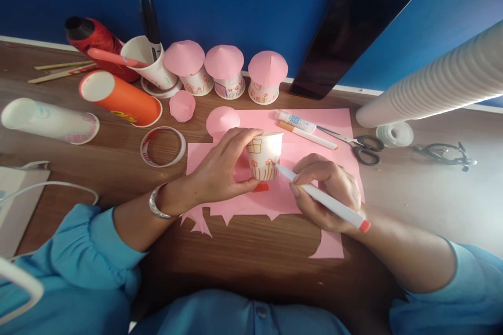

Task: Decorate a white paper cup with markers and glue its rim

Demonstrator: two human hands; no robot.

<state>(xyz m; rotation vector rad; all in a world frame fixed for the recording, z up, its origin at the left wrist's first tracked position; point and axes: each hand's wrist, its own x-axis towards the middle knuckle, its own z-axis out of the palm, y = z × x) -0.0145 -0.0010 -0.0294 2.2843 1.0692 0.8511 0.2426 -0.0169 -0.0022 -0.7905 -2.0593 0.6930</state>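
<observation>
Between the thumb and fingers of my left hand [223,165] is a small white paper cup [265,156], with its wide rim up. A yellow window and red flowers with stems are drawn on its side. My right hand [328,191] grips a white marker [326,200] with an orange-red end. The marker's tip meets the right side of the cup, by the flowers. Under both hands lies pink paper [326,125] with jagged cut edges. An orange-red marker cap [261,187] lies on the paper below the cup.
Three decorated cups with pink cone roofs [223,60] stand by the blue wall. Scissors [361,146], a glue tube [295,121] and another marker [308,135] lie beyond my right hand. A phone [351,31] leans at the back; stacked cups [436,73] stand right, a tape roll [163,146] left.
</observation>
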